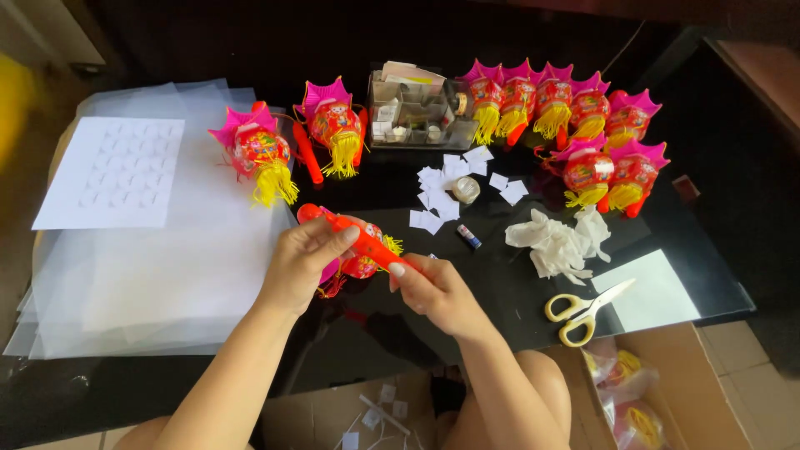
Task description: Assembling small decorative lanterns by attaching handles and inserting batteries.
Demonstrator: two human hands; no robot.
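Note:
My left hand [304, 262] and my right hand [433, 292] both grip an orange plastic stick [358, 237] that runs diagonally between them above the black glass table [500, 308]. A small red and pink lantern with a yellow tassel [362, 265] hangs under the stick, partly hidden behind my left hand. My left fingers close around the stick's upper part, my right fingertips pinch its lower end.
Two finished lanterns [258, 154] lie at the back left, several more lanterns [575, 117] at the back right. A clear organiser box [412, 112], white paper squares [446, 187], a tape roll [467, 190], crumpled tissue [558, 242], yellow-handled scissors [583, 308], clear plastic sheets [150, 250] and a cardboard box [658, 392] surround them.

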